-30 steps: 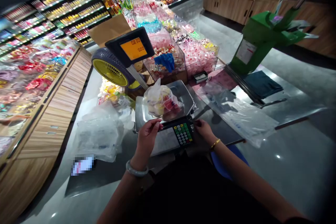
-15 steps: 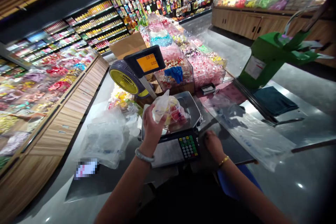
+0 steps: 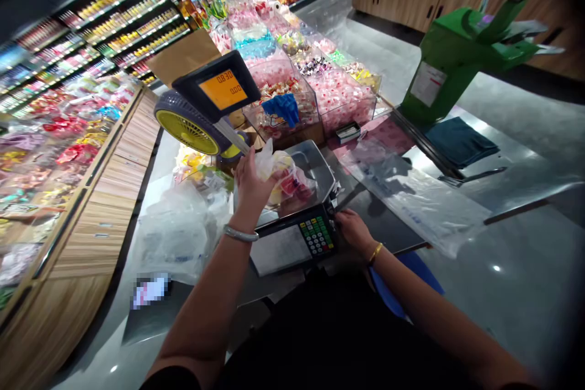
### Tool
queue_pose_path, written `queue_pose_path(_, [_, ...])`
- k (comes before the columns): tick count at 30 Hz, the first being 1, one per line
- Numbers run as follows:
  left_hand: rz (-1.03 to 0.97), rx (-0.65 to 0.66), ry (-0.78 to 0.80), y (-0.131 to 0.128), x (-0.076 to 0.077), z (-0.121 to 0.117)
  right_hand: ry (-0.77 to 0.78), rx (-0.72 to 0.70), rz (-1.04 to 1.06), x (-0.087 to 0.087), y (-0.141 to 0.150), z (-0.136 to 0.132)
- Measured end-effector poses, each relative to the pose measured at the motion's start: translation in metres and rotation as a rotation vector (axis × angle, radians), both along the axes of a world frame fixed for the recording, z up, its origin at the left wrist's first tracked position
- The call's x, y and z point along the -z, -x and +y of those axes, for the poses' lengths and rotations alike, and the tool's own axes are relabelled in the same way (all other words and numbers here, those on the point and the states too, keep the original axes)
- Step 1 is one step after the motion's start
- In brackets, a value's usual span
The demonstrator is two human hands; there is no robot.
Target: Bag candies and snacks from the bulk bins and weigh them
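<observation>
My left hand (image 3: 252,187) grips the top of a clear plastic bag (image 3: 292,181), which holds red and yellow items I cannot make out exactly. The bag rests on the metal pan (image 3: 315,155) of a weighing scale (image 3: 278,250). Curled at the scale's right side, by a small white strip on its edge, is my right hand (image 3: 355,233); whatever its fingertips pinch is hidden. The scale's orange display (image 3: 223,88) stands on a post behind the bag, and its keypad (image 3: 316,236) faces me.
Clear plastic bags (image 3: 171,234) lie left of the scale, behind a blurred phone (image 3: 150,292). A yellow-and-grey fan (image 3: 187,128) stands behind it. Flat plastic (image 3: 411,195), a dark folded cloth (image 3: 461,141) and a green machine (image 3: 427,79) are on the right. Candy bins (image 3: 347,97) stand ahead.
My right hand has moved in against the scale's right side. My left hand stays on the bag. The view has tilted down, and the display reads the same.
</observation>
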State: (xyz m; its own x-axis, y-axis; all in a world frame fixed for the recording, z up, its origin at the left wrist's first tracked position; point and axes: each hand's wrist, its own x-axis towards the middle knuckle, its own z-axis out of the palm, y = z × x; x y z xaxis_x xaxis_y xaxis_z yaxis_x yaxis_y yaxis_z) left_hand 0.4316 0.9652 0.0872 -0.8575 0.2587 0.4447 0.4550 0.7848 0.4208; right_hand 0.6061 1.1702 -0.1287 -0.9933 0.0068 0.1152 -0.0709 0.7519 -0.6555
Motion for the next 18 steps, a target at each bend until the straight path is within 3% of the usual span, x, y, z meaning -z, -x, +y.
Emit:
queue_pose_path(6, [0.019, -0.016, 0.019, 0.001, 0.001, -0.003, -0.072, -0.157, 0.011, 0.006, 0.011, 0.003])
queue_pose_path(11, [-0.015, 0.010, -0.002, 0.006, -0.004, -0.005, -0.113, -0.208, 0.010, 0.008, 0.013, 0.003])
queue_pose_path(15, [-0.043, 0.000, 0.057, 0.011, -0.008, 0.000, -0.112, -0.189, 0.030, 0.004, 0.007, 0.002])
queue_pose_path(18, [-0.111, -0.056, 0.057, 0.019, -0.005, 0.003, -0.118, -0.078, 0.036, 0.002, 0.000, 0.008])
